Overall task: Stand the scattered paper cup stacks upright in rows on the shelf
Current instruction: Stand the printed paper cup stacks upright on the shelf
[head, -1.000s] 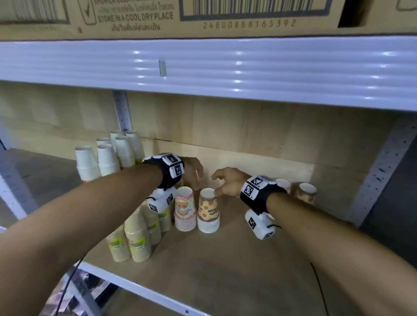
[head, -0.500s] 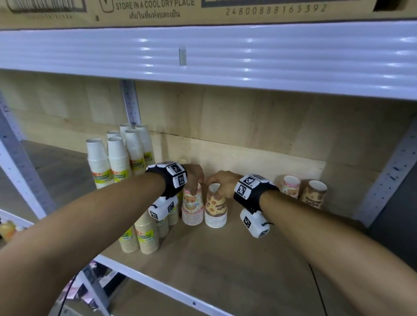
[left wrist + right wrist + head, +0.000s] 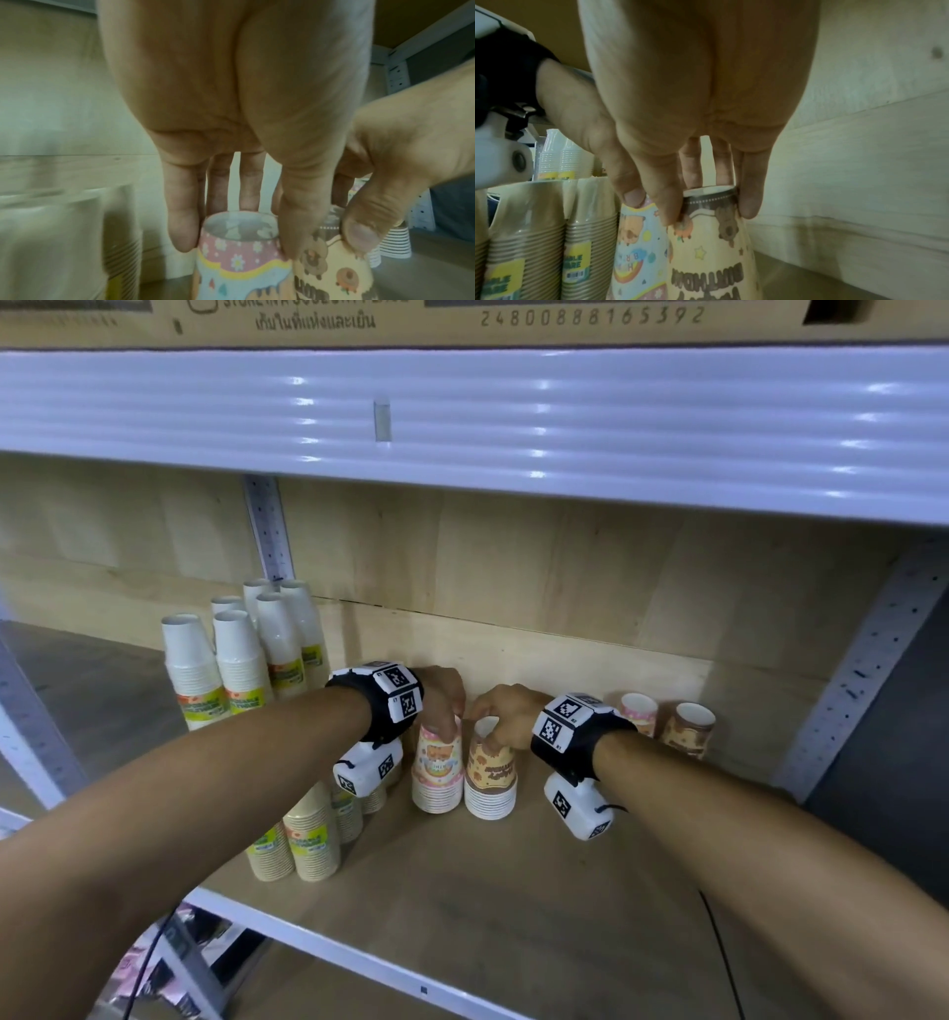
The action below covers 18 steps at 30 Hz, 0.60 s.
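Note:
Two printed cup stacks stand upside down, side by side, mid-shelf. My left hand (image 3: pixel 445 711) grips the top of the pink flowered stack (image 3: pixel 436 770), its fingers (image 3: pixel 183 229) and thumb round the upturned base (image 3: pixel 239 227). My right hand (image 3: pixel 500 719) grips the top of the yellow bear stack (image 3: pixel 490 775), fingertips (image 3: pixel 748 205) curled round its brown band (image 3: pixel 709 201). The two stacks touch. In the right wrist view the pink stack (image 3: pixel 639 243) stands just left of the yellow one (image 3: pixel 711 253).
Several white stacks (image 3: pixel 236 665) stand at the back left. Tan stacks with yellow labels (image 3: pixel 308 839) form a row near the shelf's front edge (image 3: pixel 359 963). Two more printed stacks (image 3: pixel 688 729) stand at the back right. The upper shelf beam (image 3: pixel 462 418) hangs low overhead.
Both hands came down onto the tops of the two printed stacks and closed round them. The view shifted, so the shelf now sits more to the right.

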Tool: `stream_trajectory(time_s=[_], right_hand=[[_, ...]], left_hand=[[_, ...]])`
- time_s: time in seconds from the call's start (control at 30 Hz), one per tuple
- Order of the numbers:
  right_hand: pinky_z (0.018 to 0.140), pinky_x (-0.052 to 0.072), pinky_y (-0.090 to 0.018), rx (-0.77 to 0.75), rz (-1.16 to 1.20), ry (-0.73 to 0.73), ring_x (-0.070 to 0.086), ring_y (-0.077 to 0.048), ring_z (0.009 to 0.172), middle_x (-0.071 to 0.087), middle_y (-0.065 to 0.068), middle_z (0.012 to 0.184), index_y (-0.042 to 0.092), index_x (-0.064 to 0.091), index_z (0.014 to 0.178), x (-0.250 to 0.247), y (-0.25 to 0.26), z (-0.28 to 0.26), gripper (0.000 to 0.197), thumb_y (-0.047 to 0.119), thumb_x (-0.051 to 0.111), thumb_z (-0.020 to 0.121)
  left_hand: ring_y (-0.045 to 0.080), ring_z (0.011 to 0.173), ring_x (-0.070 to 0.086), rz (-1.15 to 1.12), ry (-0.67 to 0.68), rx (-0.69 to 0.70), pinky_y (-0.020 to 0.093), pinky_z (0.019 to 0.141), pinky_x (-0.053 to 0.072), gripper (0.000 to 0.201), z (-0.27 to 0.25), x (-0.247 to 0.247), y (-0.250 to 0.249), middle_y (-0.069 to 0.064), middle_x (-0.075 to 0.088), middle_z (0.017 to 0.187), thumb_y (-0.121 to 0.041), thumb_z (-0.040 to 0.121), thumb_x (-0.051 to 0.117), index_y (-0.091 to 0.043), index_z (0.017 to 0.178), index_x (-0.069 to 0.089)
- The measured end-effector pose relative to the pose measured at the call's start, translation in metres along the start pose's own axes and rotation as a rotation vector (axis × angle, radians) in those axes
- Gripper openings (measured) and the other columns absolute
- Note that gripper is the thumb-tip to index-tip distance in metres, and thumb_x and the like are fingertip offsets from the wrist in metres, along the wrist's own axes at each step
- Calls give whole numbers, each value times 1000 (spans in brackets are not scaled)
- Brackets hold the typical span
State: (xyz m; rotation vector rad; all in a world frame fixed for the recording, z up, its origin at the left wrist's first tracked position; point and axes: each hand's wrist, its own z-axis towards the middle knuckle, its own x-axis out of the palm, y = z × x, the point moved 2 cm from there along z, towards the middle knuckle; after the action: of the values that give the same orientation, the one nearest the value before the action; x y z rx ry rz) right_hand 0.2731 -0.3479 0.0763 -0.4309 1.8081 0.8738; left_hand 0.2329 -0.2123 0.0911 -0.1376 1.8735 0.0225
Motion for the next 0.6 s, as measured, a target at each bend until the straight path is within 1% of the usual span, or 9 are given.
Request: stream_trajectory(time_s=[0.03, 0.07, 0.1, 0.17, 0.23, 0.33, 0.47, 0.53, 0.6], right_hand=[[86, 51, -30, 17, 4, -7, 60, -23, 111, 60, -3, 129, 20, 56, 134, -2, -4, -3, 59, 16, 76, 79], [84, 51, -29, 39, 9, -12, 61, -22, 108, 61, -3, 126, 21, 57, 132, -5, -10, -6, 59, 17, 77, 77], [82, 52, -30, 60, 8, -16, 62, -21, 106, 62, -2, 123, 22, 59, 129, -7, -15, -10, 57, 18, 78, 76], [76, 51, -28, 100, 1, -26, 62, -21, 101, 64, -3, 117, 22, 61, 124, -13, -28, -18, 53, 20, 79, 74], [71, 48, -25, 138, -7, -40, 63, -21, 97, 65, -4, 112, 21, 62, 121, -19, -41, -29, 51, 21, 80, 73], [66, 47, -24, 210, -25, -66, 62, -19, 94, 64, -1, 106, 21, 63, 118, -29, -65, -48, 51, 24, 81, 70], [73, 51, -29, 303, -65, -97, 61, -19, 99, 62, 0, 115, 23, 62, 118, -40, -97, -75, 55, 32, 80, 67], [73, 52, -30, 340, -78, -112, 61, -19, 98, 62, 0, 115, 21, 63, 118, -43, -111, -89, 53, 32, 79, 68], [77, 55, -33, 367, -97, -136, 63, -20, 97, 63, 1, 113, 19, 67, 114, -46, -124, -101, 47, 29, 78, 70]], left_hand=[[13, 92, 55, -3, -3, 21, 16, 62, 47, 41, 1, -2, -6, 4, 64, 109, -19, 85, 73, -5, 124, 65], [13, 94, 52, 16, -18, 40, 15, 59, 42, 44, 0, -5, -15, 6, 63, 117, -19, 86, 72, -4, 126, 63], [13, 96, 52, 39, -12, 49, 15, 60, 40, 45, 1, -8, -24, 8, 62, 123, -20, 87, 71, -5, 128, 62], [16, 100, 55, 64, -29, 96, 18, 66, 42, 46, -2, -13, -45, 8, 61, 127, -22, 87, 70, -7, 130, 61], [19, 103, 58, 47, -41, 121, 23, 72, 43, 47, 5, -16, -61, 7, 62, 126, -24, 85, 71, -10, 128, 62], [16, 96, 54, 33, -64, 176, 24, 73, 43, 47, 14, -20, -88, 5, 63, 123, -25, 83, 74, -11, 126, 64], [17, 96, 57, -6, -59, 219, 25, 72, 47, 47, 28, -21, -122, 3, 63, 123, -24, 81, 74, -13, 126, 64], [17, 95, 57, -3, -58, 245, 25, 71, 46, 46, 34, -20, -138, 4, 63, 122, -23, 81, 74, -12, 125, 64], [18, 94, 57, -1, -58, 273, 26, 70, 46, 46, 38, -19, -153, 4, 63, 122, -24, 82, 74, -12, 125, 64]])
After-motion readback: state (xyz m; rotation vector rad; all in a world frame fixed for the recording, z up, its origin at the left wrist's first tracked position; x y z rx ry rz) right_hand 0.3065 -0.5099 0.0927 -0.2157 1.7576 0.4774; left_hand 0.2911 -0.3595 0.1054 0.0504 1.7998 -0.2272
